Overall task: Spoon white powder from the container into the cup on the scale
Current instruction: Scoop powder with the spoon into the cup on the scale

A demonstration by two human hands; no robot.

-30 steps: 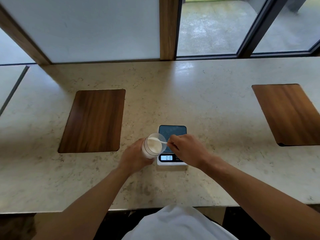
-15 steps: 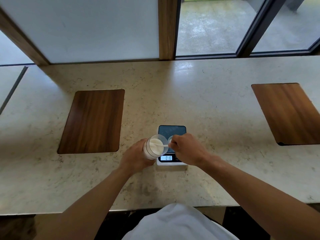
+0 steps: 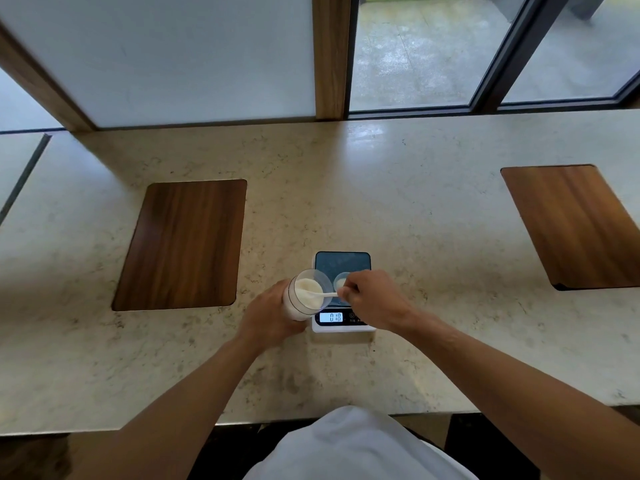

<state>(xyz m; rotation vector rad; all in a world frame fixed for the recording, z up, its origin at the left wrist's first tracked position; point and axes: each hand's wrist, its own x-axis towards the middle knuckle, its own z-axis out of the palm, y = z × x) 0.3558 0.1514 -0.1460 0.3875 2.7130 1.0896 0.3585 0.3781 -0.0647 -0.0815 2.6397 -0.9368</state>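
Observation:
My left hand (image 3: 268, 315) grips a clear container (image 3: 300, 299) of white powder, tilted with its mouth toward the scale. My right hand (image 3: 374, 299) pinches a small white spoon (image 3: 320, 294) whose bowl sits inside the container's mouth, in the powder. A small clear cup (image 3: 341, 282) with a little white powder stands on the dark platform of the white scale (image 3: 343, 265), partly hidden behind my right fingers. The scale's lit display (image 3: 335, 317) reads about 0.18.
A pale stone counter (image 3: 415, 209) carries a dark wood inlay (image 3: 183, 244) to the left and another wood inlay (image 3: 575, 226) at the right edge. Windows and a wooden post (image 3: 329, 57) stand at the back. The counter's front edge runs just before my body.
The spoon has gone deeper into the container's mouth, and my right hand has shifted slightly left. The cup on the scale is now more visible.

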